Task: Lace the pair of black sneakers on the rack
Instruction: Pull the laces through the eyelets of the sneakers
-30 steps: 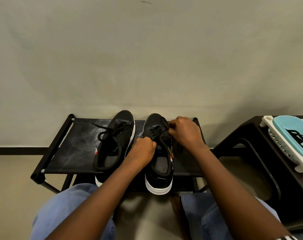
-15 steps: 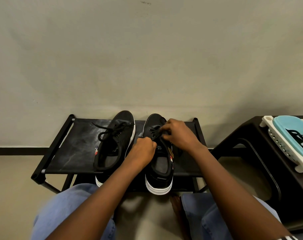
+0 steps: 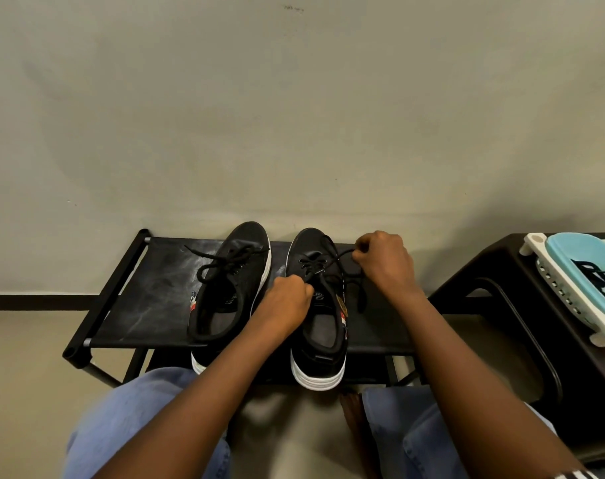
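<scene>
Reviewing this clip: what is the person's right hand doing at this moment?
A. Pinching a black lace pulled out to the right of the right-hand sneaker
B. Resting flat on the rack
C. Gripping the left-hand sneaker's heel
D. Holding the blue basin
A: the right hand pinches the black lace, which runs taut from the eyelets of the right-hand sneaker out toward that hand.

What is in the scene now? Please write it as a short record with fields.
surface: black rack
left sneaker: on the rack, laces loosely tied
right sneaker: beside it, being laced
left hand: pinches lace at the eyelets
right hand: pinches lace, drawn to the right
side item: blue and white basket on dark table
</scene>
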